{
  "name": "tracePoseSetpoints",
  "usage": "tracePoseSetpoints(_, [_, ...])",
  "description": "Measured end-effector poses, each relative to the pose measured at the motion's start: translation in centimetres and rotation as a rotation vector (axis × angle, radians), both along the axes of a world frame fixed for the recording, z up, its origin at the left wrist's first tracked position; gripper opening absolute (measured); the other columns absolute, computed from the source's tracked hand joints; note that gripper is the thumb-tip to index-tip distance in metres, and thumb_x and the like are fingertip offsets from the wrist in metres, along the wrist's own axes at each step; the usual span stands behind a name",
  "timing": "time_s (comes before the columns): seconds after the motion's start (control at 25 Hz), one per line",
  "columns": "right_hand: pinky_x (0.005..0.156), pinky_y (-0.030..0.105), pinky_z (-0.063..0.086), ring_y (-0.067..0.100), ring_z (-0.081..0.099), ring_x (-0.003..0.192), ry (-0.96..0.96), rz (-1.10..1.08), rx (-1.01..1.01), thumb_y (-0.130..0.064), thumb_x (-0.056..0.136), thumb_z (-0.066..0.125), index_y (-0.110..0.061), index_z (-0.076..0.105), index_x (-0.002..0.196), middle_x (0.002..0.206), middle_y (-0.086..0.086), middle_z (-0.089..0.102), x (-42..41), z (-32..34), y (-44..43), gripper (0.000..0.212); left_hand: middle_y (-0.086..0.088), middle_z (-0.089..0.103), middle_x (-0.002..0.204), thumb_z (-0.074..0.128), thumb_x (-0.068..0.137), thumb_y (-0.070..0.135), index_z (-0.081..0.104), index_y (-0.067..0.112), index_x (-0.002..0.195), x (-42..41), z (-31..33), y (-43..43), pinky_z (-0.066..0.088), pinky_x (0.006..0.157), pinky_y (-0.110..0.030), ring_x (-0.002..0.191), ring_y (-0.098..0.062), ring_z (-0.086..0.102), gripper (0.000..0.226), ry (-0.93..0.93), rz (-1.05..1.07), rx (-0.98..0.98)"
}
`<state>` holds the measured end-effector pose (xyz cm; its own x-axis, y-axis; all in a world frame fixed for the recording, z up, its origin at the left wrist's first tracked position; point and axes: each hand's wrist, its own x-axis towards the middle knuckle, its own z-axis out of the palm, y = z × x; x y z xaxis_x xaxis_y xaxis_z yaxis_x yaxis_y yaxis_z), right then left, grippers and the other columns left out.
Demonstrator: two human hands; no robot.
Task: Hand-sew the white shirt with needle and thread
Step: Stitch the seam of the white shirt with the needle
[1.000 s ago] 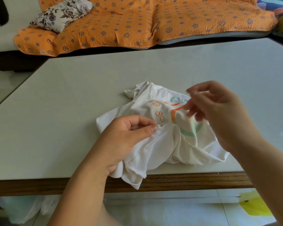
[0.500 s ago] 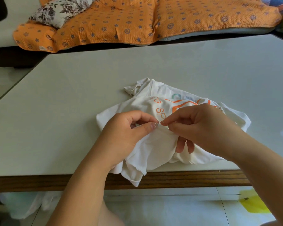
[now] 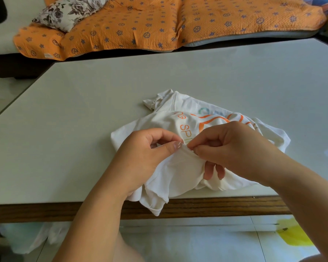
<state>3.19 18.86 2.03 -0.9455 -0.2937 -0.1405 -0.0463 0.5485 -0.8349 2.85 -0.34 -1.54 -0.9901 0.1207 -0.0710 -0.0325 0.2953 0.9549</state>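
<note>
While both hands meet over it, pale table (image 3: 64, 148) carries white shirt (image 3: 178, 171) near front wooden edge. Orange patterned cover (image 3: 159, 25) lies beyond table's far side. Shirt crumpled, long axis roughly parallel to front edge, orange print facing up, 1 corner hanging over edge toward person. Left hand (image 3: 146, 157) pinches raised fabric fold between thumb and forefinger. Right hand (image 3: 235, 152) pinches same fold just beside, tips nearly touching; 2 other fingertips show below, against cloth.

The crumpled white shirt (image 3: 180, 171), orange lettering up, lies at the table's (image 3: 83, 129) six o'clock edge, one corner overhanging.
</note>
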Motion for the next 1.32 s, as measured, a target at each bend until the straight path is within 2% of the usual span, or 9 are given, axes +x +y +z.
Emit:
tracePoseSetpoints(0.24, [0.051,0.014,0.047,0.011,0.055,0.043,-0.023,0.024,-0.047,-0.015,0.090,0.061,-0.029,0.073,0.080,0.055,0.002,0.070,-0.1,-0.3,0.2,0.022,0.003,0.077,0.092,0.074,0.076,0.034,0.078,0.031,0.084,0.0,0.1,-0.1,0.052,0.097,-0.039,0.096,-0.014,0.070,0.009,-0.055,-0.028,0.090])
tracePoseSetpoints(0.44, [0.052,0.013,0.044,0.010,0.055,0.043,-0.040,0.019,-0.116,-0.020,0.092,0.061,-0.027,0.072,0.086,0.056,0.003,0.070,-0.2,-1.0,0.1,0.015,0.000,0.077,0.087,0.075,0.061,0.039,0.079,0.028,0.079,0.1,0.3,0.1,0.051,0.087,-0.030,0.088,-0.010,0.071,0.022,-0.131,-0.034,0.200])
tracePoseSetpoints(0.64, [0.051,0.016,0.046,0.011,0.057,0.042,-0.068,-0.036,-0.205,-0.019,0.093,0.060,-0.022,0.066,0.088,0.059,0.007,0.070,-0.1,-1.6,-0.4,0.009,-0.004,0.076,0.084,0.078,0.061,0.031,0.077,0.022,0.076,0.1,0.4,0.3,0.052,0.085,-0.030,0.084,-0.013,0.071,0.017,-0.185,-0.014,0.280])
tracePoseSetpoints(0.76, [0.051,0.021,0.047,0.019,0.060,0.048,-0.046,-0.076,-0.233,-0.021,0.090,0.064,-0.024,0.070,0.086,0.056,0.007,0.069,-0.3,-1.7,-0.5,0.008,-0.004,0.075,0.082,0.078,0.061,0.028,0.076,0.020,0.075,0.1,0.5,0.4,0.053,0.081,-0.028,0.081,-0.013,0.071,0.016,-0.197,0.008,0.305])
tracePoseSetpoints(0.96, [0.047,0.019,0.049,0.015,0.063,0.047,-0.042,-0.108,-0.278,-0.015,0.090,0.065,-0.019,0.074,0.088,0.056,0.012,0.067,-0.1,-1.7,-0.9,0.010,-0.002,0.075,0.083,0.079,0.059,0.029,0.075,0.022,0.074,0.1,0.5,0.5,0.051,0.082,-0.028,0.083,-0.012,0.070,0.017,-0.198,0.033,0.307])
tracePoseSetpoints(1.12, [0.054,0.018,0.053,0.014,0.064,0.046,-0.011,-0.131,-0.258,-0.013,0.092,0.061,-0.027,0.070,0.094,0.059,0.007,0.070,0.0,-2.0,-1.2,0.017,-0.005,0.076,0.084,0.078,0.061,0.028,0.075,0.020,0.075,0.0,0.3,0.7,0.054,0.083,-0.031,0.083,-0.014,0.071,0.016,-0.204,0.056,0.304])
tracePoseSetpoints(1.24, [0.065,0.024,0.058,0.015,0.070,0.057,0.042,-0.122,-0.252,-0.014,0.094,0.058,-0.031,0.067,0.096,0.068,-0.001,0.073,0.2,-2.2,-1.4,0.020,-0.008,0.077,0.087,0.077,0.063,0.027,0.075,0.017,0.080,0.0,0.1,1.0,0.055,0.087,-0.034,0.086,-0.019,0.073,0.019,-0.197,0.075,0.291])
tracePoseSetpoints(1.32, [0.065,0.023,0.057,0.013,0.071,0.059,0.069,-0.110,-0.236,-0.016,0.094,0.059,-0.031,0.068,0.094,0.068,-0.003,0.073,0.4,-2.4,-1.6,0.018,-0.009,0.077,0.089,0.077,0.066,0.026,0.076,0.015,0.084,-0.1,0.0,1.0,0.056,0.088,-0.037,0.089,-0.022,0.074,0.021,-0.194,0.089,0.273])
